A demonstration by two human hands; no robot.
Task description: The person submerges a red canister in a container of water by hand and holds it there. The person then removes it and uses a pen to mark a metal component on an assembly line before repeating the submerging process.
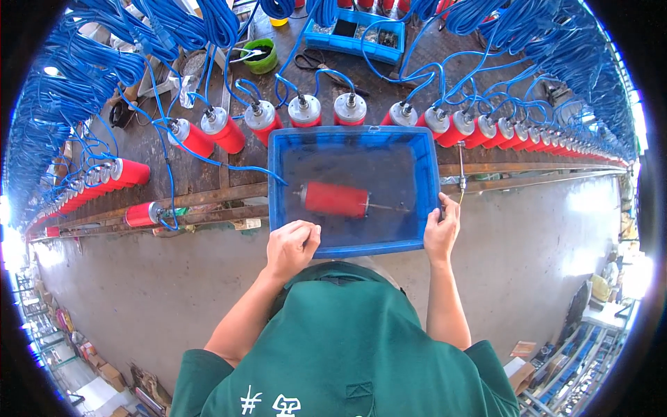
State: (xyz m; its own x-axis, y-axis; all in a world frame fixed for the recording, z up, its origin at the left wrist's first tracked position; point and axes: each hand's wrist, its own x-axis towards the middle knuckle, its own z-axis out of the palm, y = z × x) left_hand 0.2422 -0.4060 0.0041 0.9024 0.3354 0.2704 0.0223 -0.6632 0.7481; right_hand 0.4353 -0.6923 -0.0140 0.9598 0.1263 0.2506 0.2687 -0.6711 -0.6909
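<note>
A blue plastic tub [347, 249] sits right in front of me, with murky liquid in it. Inside lies a red cylinder [336, 199] on its side, a thin rod sticking out of its right end. My left hand [292, 248] is closed at the tub's near left rim; its curled fingers hide whatever may be in them. At the right wall, my right hand [442, 226] is closed around the rim, thumb and forefinger bent. Just beyond that hand hangs a slim metal fitting [463, 170] with a yellowish end. Neither hand touches the red cylinder.
Red cylinders with silver caps [304, 111] and blue cables line the dark bench [201, 174]. One red cylinder [142, 214] lies at the left edge. Behind stand a green cup [260, 57], a blue parts tray [375, 52] and scissors [310, 60]. Coiled blue cables [90, 62] hang all round.
</note>
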